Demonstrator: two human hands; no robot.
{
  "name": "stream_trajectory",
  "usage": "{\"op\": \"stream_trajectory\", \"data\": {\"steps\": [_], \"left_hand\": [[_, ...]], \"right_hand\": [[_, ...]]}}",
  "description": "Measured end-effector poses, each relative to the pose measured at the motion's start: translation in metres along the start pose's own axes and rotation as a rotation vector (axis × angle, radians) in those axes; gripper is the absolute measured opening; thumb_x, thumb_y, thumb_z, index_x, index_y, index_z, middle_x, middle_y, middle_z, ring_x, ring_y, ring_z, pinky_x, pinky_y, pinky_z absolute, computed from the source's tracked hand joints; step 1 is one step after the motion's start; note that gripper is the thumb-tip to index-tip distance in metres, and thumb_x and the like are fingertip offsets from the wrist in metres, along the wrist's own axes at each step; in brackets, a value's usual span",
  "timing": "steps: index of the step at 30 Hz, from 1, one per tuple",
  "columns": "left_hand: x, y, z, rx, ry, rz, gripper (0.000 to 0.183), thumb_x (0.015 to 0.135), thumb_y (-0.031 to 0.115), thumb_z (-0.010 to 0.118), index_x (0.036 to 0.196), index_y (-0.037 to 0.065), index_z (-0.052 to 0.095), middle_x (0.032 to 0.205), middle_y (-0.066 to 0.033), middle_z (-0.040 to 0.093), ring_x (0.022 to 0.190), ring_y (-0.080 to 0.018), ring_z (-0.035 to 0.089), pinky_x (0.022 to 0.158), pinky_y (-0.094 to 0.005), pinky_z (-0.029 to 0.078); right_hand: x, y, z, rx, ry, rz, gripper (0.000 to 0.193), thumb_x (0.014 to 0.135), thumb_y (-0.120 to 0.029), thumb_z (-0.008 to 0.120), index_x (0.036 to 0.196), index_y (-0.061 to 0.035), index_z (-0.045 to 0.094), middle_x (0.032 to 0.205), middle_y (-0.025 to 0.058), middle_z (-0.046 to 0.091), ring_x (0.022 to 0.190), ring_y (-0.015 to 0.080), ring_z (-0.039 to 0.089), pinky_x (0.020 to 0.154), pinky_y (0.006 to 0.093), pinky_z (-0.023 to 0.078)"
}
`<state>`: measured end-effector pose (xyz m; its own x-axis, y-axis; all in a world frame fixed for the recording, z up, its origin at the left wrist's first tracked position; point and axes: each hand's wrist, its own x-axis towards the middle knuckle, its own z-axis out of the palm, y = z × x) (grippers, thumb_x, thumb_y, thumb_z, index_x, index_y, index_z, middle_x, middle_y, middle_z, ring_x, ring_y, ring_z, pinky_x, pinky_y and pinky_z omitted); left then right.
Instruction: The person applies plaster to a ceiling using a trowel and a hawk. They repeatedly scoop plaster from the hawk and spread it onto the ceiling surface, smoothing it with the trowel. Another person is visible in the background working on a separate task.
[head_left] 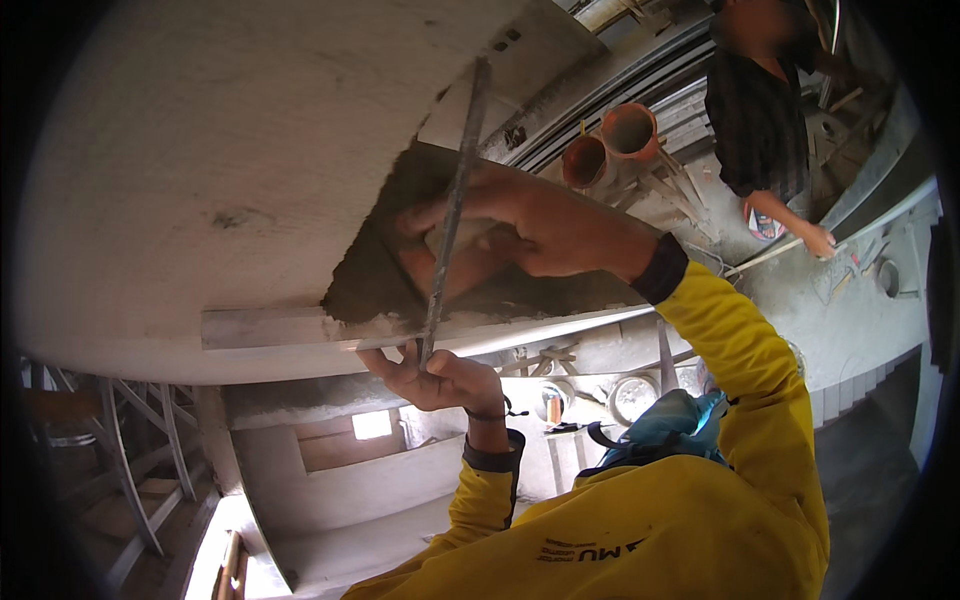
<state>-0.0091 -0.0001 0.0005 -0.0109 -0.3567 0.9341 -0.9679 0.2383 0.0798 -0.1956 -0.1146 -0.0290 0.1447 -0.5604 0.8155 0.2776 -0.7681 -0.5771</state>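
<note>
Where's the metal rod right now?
Head view, just left of centre: the metal rod crosses in front of the right hand, its lower end at the left hand.

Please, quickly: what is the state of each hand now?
Left hand: closed on the metal rod's lower end.
Right hand: at the dark plaster, blurred; grip cannot be told.

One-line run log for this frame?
left hand: at lower end of thin bar | right hand: blurred at dark patch, grip unclear | background: two orange buckets
</note>
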Motion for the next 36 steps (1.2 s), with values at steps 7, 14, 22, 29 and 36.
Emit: {"op": "stream_trajectory", "data": {"steps": [7, 14, 22, 29, 36], "left_hand": [[0.002, -0.003, -0.001, 0.028, 0.052, 0.065, 0.051, 0.106, 0.050, 0.039, 0.107, 0.000, 0.053, 0.150, -0.0301, 0.039, 0.135, -0.0379, 0.047, 0.104, -0.0453, 0.048], [0.002, 0.008, 0.006, 0.165, 0.057, -0.013, 0.076, 0.105, 0.059, 0.028, 0.138, -0.007, 0.046, 0.143, -0.0250, 0.051, 0.126, -0.0353, 0.053, 0.103, -0.0457, 0.043], [0.006, -0.002, -0.001, 0.181, 0.071, 0.087, 0.075, 0.105, 0.058, 0.030, 0.139, -0.007, 0.047, 0.141, -0.0240, 0.053, 0.126, -0.0351, 0.054, 0.104, -0.0457, 0.044], [0.003, 0.001, 0.004, 0.144, 0.054, 0.049, 0.066, 0.106, 0.055, 0.033, 0.124, -0.005, 0.054, 0.147, -0.0274, 0.044, 0.133, -0.0361, 0.049, 0.106, -0.0442, 0.046], [0.005, 0.003, -0.001, 0.091, 0.009, 0.030, 0.062, 0.106, 0.052, 0.035, 0.126, -0.004, 0.050, 0.150, -0.0269, 0.039, 0.127, -0.0343, 0.053, 0.095, -0.0397, 0.053]], "right_hand": [[-0.022, -0.025, -0.015, 0.021, -0.098, 0.058, 0.057, 0.081, 0.007, 0.062, 0.132, -0.0199, 0.062, 0.117, 0.0095, 0.061, 0.117, 0.0313, 0.055, 0.105, 0.0444, 0.044], [0.031, 0.018, 0.009, 0.022, 0.104, -0.020, 0.062, 0.080, 0.008, 0.061, 0.134, -0.0211, 0.061, 0.125, 0.0108, 0.061, 0.117, 0.0325, 0.056, 0.101, 0.0455, 0.047], [0.005, 0.000, -0.006, -0.009, -0.056, -0.013, 0.063, 0.080, 0.005, 0.064, 0.137, -0.0194, 0.058, 0.127, 0.0122, 0.060, 0.122, 0.0340, 0.054, 0.106, 0.0442, 0.044], [0.025, 0.028, 0.002, 0.016, 0.005, 0.001, 0.062, 0.081, 0.004, 0.064, 0.138, -0.0190, 0.057, 0.130, 0.0120, 0.058, 0.121, 0.0341, 0.054, 0.107, 0.0429, 0.043], [-0.011, -0.021, -0.026, 0.000, -0.215, 0.099, 0.064, 0.079, 0.004, 0.065, 0.139, -0.0183, 0.057, 0.123, 0.0125, 0.060, 0.117, 0.0343, 0.056, 0.104, 0.0447, 0.046]]}}
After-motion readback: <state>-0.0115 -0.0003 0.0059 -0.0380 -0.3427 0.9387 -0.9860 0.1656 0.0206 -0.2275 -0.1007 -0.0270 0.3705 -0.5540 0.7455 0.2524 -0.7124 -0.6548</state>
